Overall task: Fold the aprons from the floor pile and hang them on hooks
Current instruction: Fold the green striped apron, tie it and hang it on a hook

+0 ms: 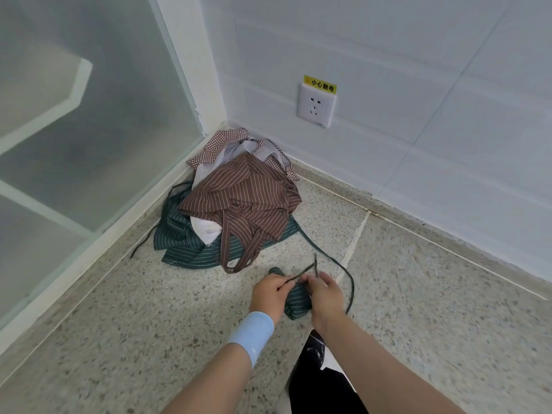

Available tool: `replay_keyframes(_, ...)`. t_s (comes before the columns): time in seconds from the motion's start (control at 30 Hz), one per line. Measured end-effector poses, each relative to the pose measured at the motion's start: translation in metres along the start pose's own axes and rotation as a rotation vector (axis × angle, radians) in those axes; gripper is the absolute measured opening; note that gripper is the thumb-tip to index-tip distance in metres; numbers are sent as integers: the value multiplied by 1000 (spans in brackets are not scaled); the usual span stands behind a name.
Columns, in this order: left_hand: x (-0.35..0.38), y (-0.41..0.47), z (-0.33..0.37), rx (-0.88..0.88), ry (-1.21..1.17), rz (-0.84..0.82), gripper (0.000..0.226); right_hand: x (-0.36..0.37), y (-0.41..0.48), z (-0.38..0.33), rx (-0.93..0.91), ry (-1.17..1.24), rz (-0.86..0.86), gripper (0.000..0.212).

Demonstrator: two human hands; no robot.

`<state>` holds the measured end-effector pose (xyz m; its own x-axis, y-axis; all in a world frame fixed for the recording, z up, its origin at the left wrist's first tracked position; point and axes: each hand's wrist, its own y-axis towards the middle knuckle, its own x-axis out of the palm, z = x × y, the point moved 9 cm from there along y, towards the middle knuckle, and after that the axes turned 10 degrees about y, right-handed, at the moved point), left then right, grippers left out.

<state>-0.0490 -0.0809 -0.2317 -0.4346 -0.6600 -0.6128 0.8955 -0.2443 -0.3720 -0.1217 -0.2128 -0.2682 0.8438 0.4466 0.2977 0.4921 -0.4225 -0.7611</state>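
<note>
Underfoot, speckled floor [418, 309] beneath apron pile [245, 198]

Striped cloth aprons [239, 198]; speckled matt stone floor [418, 294].

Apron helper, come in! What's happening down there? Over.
Left hand and right hand pinching the green strap. Rolled green striped apron between them. Apron pile in corner, no hooks in view.
</note>
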Motion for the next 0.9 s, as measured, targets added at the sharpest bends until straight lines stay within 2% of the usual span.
replay_keyframes(0.07, 3, 1, 2, -27, 65, -17, 21, -8, 1, 4, 42, 63, 19, 42)
replay_keyframes(0.17, 6, 3, 5, -51, 140, -25, 26, -12, -5, 0, 23, -101, -66, 6)
replay_keyframes(0.2, 5, 2, 9, -46, 161, -17, 28, -13, -7, -3, -27, -177, -105, 9)
replay_keyframes(0.27, 6, 4, 15, -47, 207, -13, 29, -12, -14, -18, -202, -371, -190, 12)
replay_keyframes(0.43, 19, 11, 7, -176, 148, -67, 14, 20, -37, -46, -864, -1044, -553, 20)
replay_keyframes(0.5, 21, 12, 12, -78, 248, -68, 15, 30, -36, -48, -954, -1149, -610, 15)
replay_keyframes(0.57, 24, 10, 16, 72, 360, -73, 19, 34, -26, -51, -872, -1171, -564, 10)
replay_keyframes(0.63, 27, 7, 17, 177, 402, -82, 23, 33, -13, -48, -695, -1208, -494, 9)
replay_keyframes(0.73, 21, 4, 15, 195, 411, -39, 26, 35, -4, -39, -536, -1214, -439, 11)
replay_keyframes(0.83, 15, -1, 12, 139, 348, -2, 42, 30, 8, -32, -331, -1137, -305, 12)
replay_keyframes(0.9, 15, -1, 9, 134, 320, -16, 46, 28, 13, -30, -229, -1160, -279, 14)
